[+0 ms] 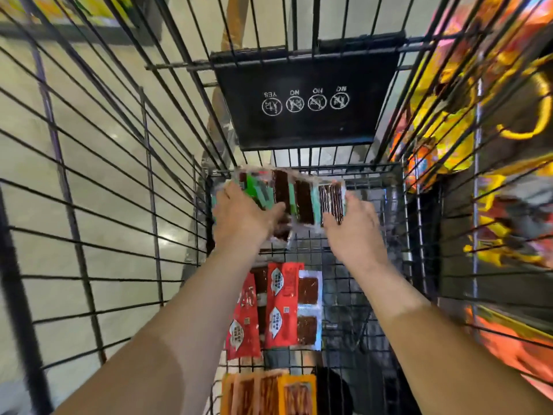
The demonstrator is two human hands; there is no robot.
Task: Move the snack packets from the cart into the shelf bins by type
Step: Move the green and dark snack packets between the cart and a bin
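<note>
Green-and-teal snack packets (302, 202): fanned bundle, centre of frame, at the far end of the wire cart (404, 211), just above its floor. Gripped from both sides, probably to keep the loose bundle together. The left hand (244, 217) clamps the left edge, thumb on top. The right hand (354, 232) closes on the right edge, fingertips hidden. Red packets (281, 307), lower centre, and orange packets (269, 393), bottom edge, lie apart by type, likely later loads.
</note>
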